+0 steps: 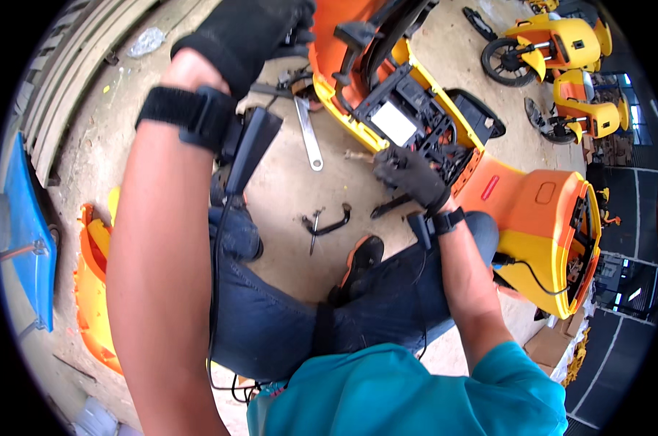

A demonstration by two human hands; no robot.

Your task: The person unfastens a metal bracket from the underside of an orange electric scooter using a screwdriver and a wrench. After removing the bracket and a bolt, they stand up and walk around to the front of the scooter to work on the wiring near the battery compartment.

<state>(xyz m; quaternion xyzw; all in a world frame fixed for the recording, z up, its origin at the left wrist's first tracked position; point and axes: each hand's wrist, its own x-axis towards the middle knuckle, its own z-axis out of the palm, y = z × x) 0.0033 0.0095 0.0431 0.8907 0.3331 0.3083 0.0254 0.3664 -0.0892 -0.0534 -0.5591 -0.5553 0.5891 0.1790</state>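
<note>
A yellow and orange scooter body (pixel 539 190) lies along my right side with its inner compartment exposed, showing black parts and a white label (pixel 393 123). My right hand (pixel 410 174), in a black glove, is closed beside the compartment's yellow edge; whatever its fingers hold is hidden. High on the left, my gloved left hand (pixel 249 36) is curled next to the orange front panel (pixel 343 22), its grip partly cut off by the frame's edge. A silver wrench (pixel 309 134) lies on the floor between my hands. Nearer my feet rests a black bent lever (pixel 332 224) with a thin metal rod.
Orange plastic shell (pixel 93 291) and a blue panel (pixel 31 232) stand at the left. Long boards (pixel 74 80) run along the upper left, near a crumpled clear plastic bag (pixel 146 42). Other yellow scooters (pixel 561 43) are parked at the far right. Cables hang from my wrist straps.
</note>
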